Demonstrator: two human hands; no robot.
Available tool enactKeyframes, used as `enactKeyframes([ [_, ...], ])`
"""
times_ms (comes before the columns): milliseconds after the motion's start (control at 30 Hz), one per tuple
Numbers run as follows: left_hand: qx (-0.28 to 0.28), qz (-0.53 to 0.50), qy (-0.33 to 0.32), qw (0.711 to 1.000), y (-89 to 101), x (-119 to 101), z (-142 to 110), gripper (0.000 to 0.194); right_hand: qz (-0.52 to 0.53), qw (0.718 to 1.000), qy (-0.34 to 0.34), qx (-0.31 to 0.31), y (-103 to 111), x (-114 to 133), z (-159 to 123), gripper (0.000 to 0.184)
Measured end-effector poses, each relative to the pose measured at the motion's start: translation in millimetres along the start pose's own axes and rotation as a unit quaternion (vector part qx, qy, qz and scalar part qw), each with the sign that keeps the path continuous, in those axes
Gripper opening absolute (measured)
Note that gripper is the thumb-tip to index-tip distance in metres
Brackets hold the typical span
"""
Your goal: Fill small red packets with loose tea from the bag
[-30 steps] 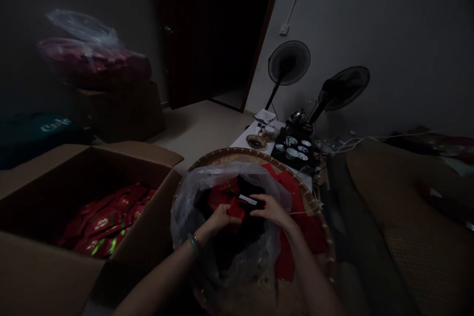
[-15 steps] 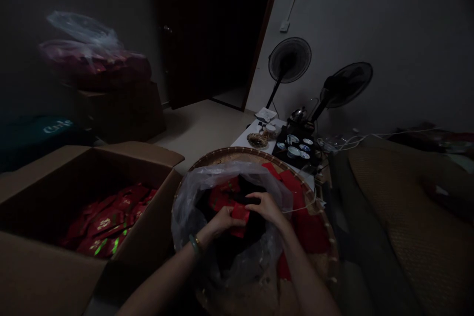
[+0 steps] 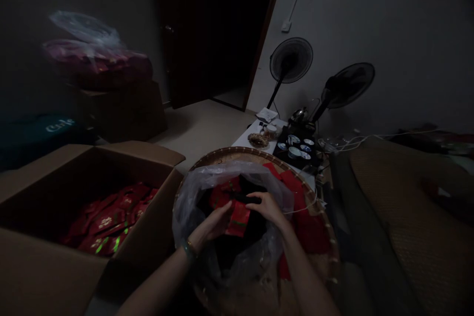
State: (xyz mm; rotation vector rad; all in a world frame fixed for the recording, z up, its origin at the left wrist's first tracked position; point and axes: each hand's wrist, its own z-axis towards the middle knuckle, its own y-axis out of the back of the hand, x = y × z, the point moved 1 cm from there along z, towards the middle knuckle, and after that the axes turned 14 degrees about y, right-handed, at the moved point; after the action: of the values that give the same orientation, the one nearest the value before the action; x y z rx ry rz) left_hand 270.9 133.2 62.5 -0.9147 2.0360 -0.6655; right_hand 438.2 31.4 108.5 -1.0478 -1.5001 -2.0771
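Observation:
My left hand [image 3: 217,219] is closed at the left edge of a small red packet [image 3: 239,222] that has a green streak across it. Its fingertips meet the packet near the upper left corner. In my right hand [image 3: 268,206], curled fingers grip a dark, elongated tool [image 3: 242,199] lying across the packet's top; its exact kind is too dark to make out. Both hands are over the mouth of a clear plastic bag [image 3: 185,207], where more red packets [image 3: 222,195] show. The bag rests in a round woven bamboo tray [image 3: 202,160].
To the left stands an open cardboard box [image 3: 148,155] with red packets inside. Flat red pieces [image 3: 307,227] lie along the tray's right side. Beyond it, a low white table [image 3: 242,139] bears small cups [image 3: 294,151]. A white cord [image 3: 301,209] extends right from my right hand.
My left hand has shifted slightly left and back on the packet, so more of the packet's face shows. My right hand has barely moved.

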Motion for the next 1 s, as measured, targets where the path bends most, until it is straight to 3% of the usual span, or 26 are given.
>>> enactKeyframes([
  [600, -0.014, 0.070, -0.093, 0.993, -5.9, -0.6, 2.5, 0.040, -0.005, 1.000, -0.002, 0.001, -3.4, 6.4, -2.3, 0.031],
  [833, -0.050, 0.093, -0.115, 0.988, -9.5, -2.2, 2.5, 0.040, 0.007, 1.000, -0.011, 0.004, -5.5, 4.3, -3.0, 0.031],
  [1000, -0.095, 0.133, -0.132, 0.978, -9.7, -4.3, 2.0, 0.041, 0.061, 0.998, 0.000, -0.003, -5.8, 0.5, -4.2, 0.043],
])
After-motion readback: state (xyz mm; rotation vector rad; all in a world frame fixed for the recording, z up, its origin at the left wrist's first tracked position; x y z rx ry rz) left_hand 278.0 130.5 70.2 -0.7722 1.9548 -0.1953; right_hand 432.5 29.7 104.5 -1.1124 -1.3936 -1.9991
